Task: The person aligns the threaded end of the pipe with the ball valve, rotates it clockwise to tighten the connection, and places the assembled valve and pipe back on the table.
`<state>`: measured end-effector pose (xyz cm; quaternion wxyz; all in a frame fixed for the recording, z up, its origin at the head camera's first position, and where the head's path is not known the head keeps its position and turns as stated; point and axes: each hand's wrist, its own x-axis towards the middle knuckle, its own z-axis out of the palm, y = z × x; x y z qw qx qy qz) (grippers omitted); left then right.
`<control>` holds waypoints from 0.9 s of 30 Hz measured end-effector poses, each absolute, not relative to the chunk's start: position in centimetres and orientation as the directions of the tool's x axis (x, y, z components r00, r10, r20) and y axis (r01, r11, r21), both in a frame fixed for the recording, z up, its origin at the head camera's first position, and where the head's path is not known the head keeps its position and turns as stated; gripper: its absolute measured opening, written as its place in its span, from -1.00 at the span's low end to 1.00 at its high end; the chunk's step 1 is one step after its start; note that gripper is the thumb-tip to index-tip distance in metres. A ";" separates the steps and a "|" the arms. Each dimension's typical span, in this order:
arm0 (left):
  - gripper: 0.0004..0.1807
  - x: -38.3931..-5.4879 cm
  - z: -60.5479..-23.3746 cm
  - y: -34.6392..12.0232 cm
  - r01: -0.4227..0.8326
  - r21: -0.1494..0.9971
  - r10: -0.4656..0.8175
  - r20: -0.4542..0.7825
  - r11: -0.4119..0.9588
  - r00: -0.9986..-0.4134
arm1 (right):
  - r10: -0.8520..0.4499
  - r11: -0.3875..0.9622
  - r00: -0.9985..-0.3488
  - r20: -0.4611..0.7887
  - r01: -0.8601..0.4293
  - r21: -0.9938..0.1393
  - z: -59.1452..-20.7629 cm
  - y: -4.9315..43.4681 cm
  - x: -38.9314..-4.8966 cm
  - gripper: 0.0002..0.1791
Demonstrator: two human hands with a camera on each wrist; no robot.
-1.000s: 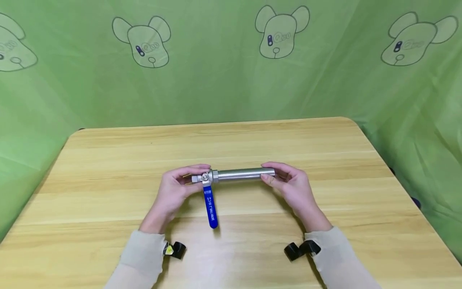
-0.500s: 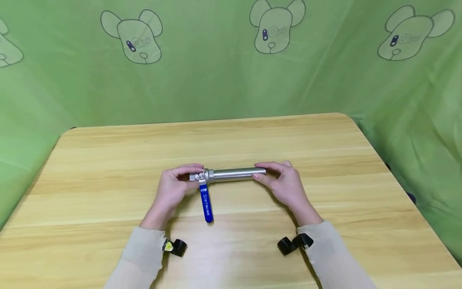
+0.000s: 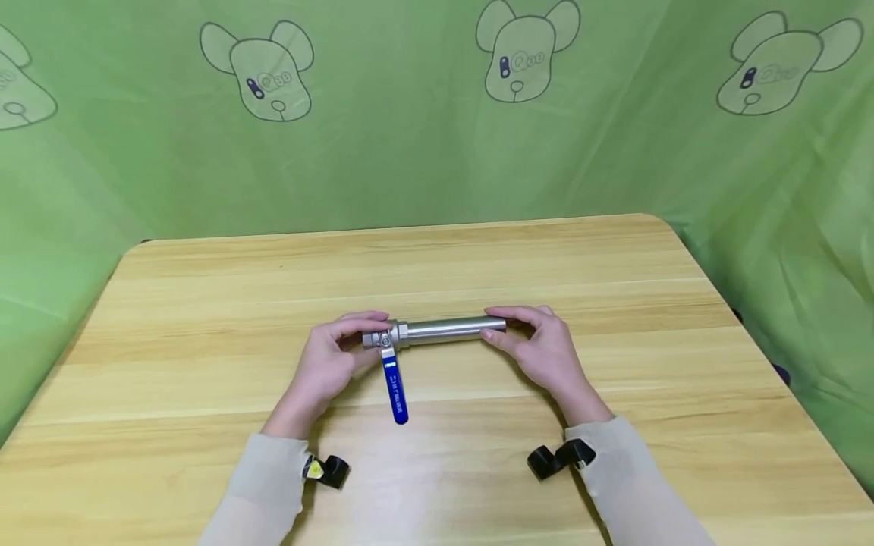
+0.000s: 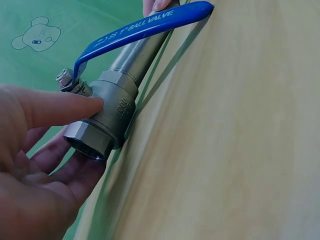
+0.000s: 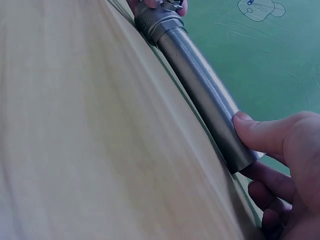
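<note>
A steel ball valve (image 4: 112, 105) with a long blue lever handle (image 3: 395, 390) is joined to a straight steel pipe (image 3: 447, 330). My left hand (image 3: 328, 360) grips the valve body, thumb on the near side and fingers beneath, as the left wrist view shows. The valve's hexagonal open end faces that palm. At the pipe's far end, my right hand (image 3: 542, 353) pinches it between thumb (image 5: 250, 130) and fingers. The pipe lies roughly level, crosswise between the hands, and the lever points toward me. Lettering on the lever reads "BALL VALVE".
A light wood table (image 3: 205, 303) spreads under both hands, its far corners rounded. Green fabric (image 3: 396, 167) printed with bear heads hangs behind and at the sides. Black wrist mounts (image 3: 334, 472) stick out from both sleeves.
In the head view the valve and pipe shifted left with both hands, then slightly back right. The lever swung slightly in view. Both hands keep their hold throughout.
</note>
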<state>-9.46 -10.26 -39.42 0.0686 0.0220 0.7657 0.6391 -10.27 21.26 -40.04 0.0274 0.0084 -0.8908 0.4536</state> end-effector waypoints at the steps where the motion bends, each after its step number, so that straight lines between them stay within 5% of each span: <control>1: -0.55 -9.4 -39.5 -10.3 -0.048 0.983 0.127 -0.071 0.180 -0.989 | 0.007 0.588 -0.998 0.059 -0.044 -0.808 -40.1 21.3 -10.3 -0.59; 27: -0.47 -9.6 -40.0 -9.5 -0.065 0.990 -0.001 -0.065 0.126 -0.998 | 0.002 0.560 -0.993 0.116 -0.095 -0.823 -40.6 21.4 -10.4 -0.57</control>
